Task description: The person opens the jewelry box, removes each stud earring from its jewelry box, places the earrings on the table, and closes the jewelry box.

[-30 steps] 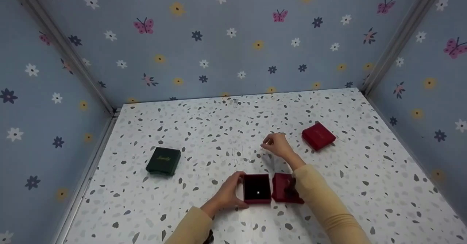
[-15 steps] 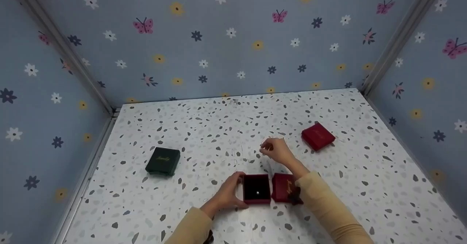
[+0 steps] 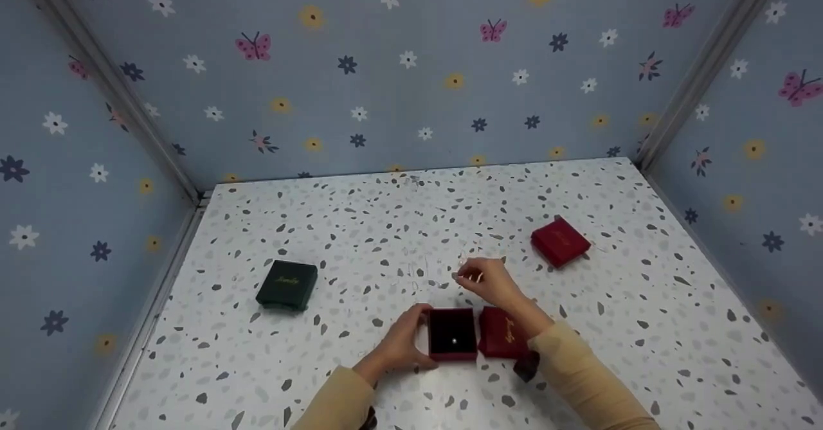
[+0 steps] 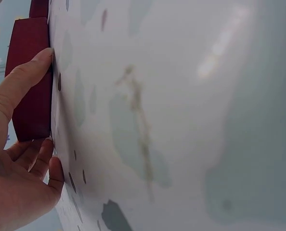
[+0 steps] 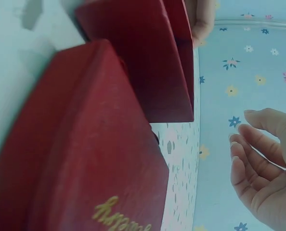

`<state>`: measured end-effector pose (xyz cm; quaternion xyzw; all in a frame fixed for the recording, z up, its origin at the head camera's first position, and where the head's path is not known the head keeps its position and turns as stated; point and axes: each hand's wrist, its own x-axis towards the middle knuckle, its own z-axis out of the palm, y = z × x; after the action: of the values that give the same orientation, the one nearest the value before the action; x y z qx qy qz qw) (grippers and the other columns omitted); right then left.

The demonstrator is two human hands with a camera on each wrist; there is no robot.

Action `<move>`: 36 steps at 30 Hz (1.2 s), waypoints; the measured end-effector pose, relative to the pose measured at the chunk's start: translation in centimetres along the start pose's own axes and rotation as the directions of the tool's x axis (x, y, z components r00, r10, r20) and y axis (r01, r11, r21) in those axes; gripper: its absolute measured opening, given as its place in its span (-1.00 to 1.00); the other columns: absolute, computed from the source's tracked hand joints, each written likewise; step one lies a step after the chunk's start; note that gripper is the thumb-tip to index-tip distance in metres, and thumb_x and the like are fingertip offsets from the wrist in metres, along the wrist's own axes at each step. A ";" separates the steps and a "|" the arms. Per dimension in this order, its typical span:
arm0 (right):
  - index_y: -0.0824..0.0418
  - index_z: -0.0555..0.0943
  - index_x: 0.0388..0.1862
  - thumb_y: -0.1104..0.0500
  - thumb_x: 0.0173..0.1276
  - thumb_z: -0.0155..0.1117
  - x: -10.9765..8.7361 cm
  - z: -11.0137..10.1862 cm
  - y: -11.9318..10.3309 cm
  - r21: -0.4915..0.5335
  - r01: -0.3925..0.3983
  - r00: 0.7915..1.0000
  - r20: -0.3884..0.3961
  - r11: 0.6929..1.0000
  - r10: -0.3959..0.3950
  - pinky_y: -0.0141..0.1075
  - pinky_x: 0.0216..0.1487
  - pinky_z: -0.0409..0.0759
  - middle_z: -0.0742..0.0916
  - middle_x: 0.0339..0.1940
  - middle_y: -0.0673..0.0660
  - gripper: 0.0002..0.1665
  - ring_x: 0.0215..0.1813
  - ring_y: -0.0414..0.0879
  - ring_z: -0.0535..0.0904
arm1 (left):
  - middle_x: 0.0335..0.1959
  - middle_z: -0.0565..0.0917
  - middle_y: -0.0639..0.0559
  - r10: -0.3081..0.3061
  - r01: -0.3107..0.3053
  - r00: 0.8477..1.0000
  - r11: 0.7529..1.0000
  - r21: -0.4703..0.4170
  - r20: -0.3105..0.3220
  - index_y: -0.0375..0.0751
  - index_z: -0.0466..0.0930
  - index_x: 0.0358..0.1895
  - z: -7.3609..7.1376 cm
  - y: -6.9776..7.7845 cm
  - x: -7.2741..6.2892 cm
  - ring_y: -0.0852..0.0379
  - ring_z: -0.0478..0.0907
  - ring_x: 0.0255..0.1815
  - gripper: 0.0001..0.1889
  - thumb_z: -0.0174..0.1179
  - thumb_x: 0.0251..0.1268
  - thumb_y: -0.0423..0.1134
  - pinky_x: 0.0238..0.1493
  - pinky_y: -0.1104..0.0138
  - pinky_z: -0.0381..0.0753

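Observation:
An open dark-red jewelry box with a black lining sits near the front of the table. Inside it shows a small shiny white bead. My left hand grips the box's left side, thumb at the near corner and fingers at the far one; the left wrist view shows the thumb along the red wall. Right beside the box lies its red lid with gold lettering. Beyond them hovers my right hand, thumb and index fingertips close together; I cannot tell whether something tiny is between them.
A green box with gold lettering stands at the left. Another red box lies at the back right, turned at an angle. Blue flowered panels enclose the speckled white table at the back and sides.
My right hand has moved down toward the open box, and its sleeve has drawn back, baring more of the lid. The left hand and the box have stayed in place.

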<state>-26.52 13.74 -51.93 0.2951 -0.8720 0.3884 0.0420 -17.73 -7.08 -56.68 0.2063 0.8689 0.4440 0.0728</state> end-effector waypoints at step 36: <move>0.24 0.60 -0.30 0.26 0.14 0.25 -5.4 2.0 -1.2 0.202 0.087 0.973 0.194 0.975 -0.127 -0.16 -0.41 0.53 0.67 -0.38 0.05 -0.87 -0.37 -0.10 0.55 | -0.07 0.41 0.11 -0.046 0.046 0.999 0.999 -0.005 0.010 -0.04 0.21 0.13 0.1 -0.1 -0.1 0.12 0.35 -0.02 -0.08 0.50 -0.54 -0.24 0.10 0.20 0.29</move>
<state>-21.11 14.29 -54.12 0.3833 -0.8127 0.4353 -0.0561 -17.69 -7.12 -56.81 0.1882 0.8720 0.4433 0.0880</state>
